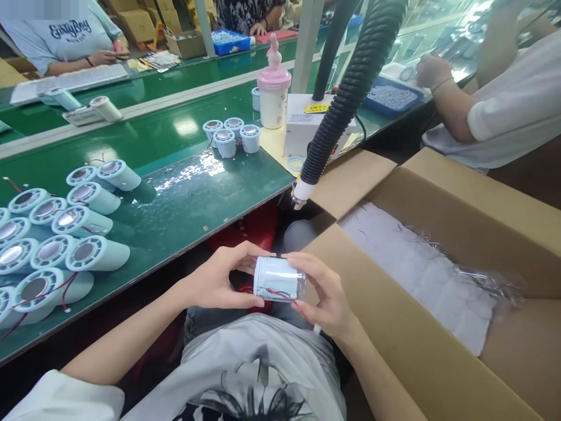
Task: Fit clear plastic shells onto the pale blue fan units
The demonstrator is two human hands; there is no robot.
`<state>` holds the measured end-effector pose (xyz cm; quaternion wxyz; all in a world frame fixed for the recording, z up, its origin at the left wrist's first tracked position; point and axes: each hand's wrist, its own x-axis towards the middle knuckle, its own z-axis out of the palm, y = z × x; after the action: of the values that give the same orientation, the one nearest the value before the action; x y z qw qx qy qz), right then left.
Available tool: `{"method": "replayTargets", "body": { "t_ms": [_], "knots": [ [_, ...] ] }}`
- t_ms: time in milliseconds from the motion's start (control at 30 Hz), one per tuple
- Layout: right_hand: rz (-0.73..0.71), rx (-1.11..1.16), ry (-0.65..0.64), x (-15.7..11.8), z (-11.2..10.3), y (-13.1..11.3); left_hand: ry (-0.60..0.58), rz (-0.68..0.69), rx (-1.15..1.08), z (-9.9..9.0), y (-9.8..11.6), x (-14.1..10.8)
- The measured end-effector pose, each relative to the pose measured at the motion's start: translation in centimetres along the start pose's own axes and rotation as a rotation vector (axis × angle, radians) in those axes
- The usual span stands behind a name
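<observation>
Over my lap, a light-blue cylindrical motor housing (272, 275) lies on its side between my hands. A clear plastic cover (300, 285) surrounds its right part, and red and black wires show along its lower side. The fingers and thumb of my left hand (223, 278) are closed around the blue left end. At the other end, my right hand (326, 292) pinches the clear cover, with the wires close to its thumb. Similar blue housings (99, 254) with metal discs in their ends and thin wires lie grouped on the green bench at left.
An open cardboard box (394, 310) with clear plastic pieces inside stands at my right. A black corrugated hose (350, 88) hangs ahead, near a white device (302, 126) and a pink-lidded bottle (274, 88). Several housings (225, 143) stand on the green bench (197, 199). Co-workers sit around.
</observation>
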<state>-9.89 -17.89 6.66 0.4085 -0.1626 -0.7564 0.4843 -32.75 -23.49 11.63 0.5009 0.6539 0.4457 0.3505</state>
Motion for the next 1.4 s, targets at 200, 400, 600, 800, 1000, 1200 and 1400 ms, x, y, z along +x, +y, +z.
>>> {"method": "replayTargets", "body": {
  "t_ms": [200, 400, 600, 800, 1000, 1200, 1400],
  "knots": [
    [0.161, 0.111, 0.036, -0.2, 0.4, -0.1, -0.028, 0.013, 0.152, 0.2, 0.2, -0.1],
    [0.218, 0.144, 0.038, -0.5, 0.8, -0.5, 0.028, 0.091, 0.344, 0.3, -0.6, -0.3],
    [-0.017, -0.013, 0.089, -0.7, 0.4, 0.3, 0.050, 0.129, 0.143, 0.1, -1.5, -0.7],
    [0.064, 0.100, 0.039, -0.9, 0.9, 0.1, 0.109, 0.356, 0.345, 0.4, -1.2, -0.6],
    [0.093, 0.227, 0.120, -1.5, 1.2, -0.1, 0.088, 0.427, 0.474, 0.5, -0.6, -0.7],
    [0.098, 0.227, 0.160, -2.1, 1.2, -0.2, 0.019, 0.431, 0.374, 0.5, -0.6, -0.8],
    [0.127, 0.307, 0.172, -2.0, 1.3, -0.5, -0.021, 0.402, 0.390, 0.6, -0.8, -1.2]
  ]
}}
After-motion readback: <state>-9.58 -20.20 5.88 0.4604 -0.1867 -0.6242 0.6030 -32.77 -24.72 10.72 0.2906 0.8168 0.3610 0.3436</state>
